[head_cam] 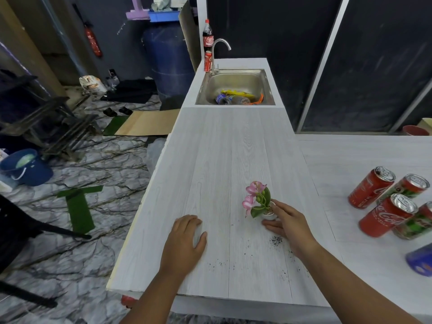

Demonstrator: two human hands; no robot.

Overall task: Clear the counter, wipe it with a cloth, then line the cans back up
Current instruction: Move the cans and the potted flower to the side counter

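My right hand (288, 224) is closed around the small white pot of a pink flower plant (257, 199), which stands upright on the white wood-grain counter (210, 160). My left hand (184, 242) lies flat, palm down, on the counter to the left of the plant; a pale patch shows under its fingers, and I cannot tell whether it is a cloth. Dark crumbs (275, 240) are scattered on the counter near my right wrist. Several red cans (371, 187) stand in a cluster on the adjoining counter at the right.
A steel sink (233, 83) with bottles and wrappers lies at the counter's far end, with a tap (218, 52), a red can (207, 61) and a cola bottle (207, 35) beside it. A blue object (419, 261) sits at the right edge. The floor drops off left.
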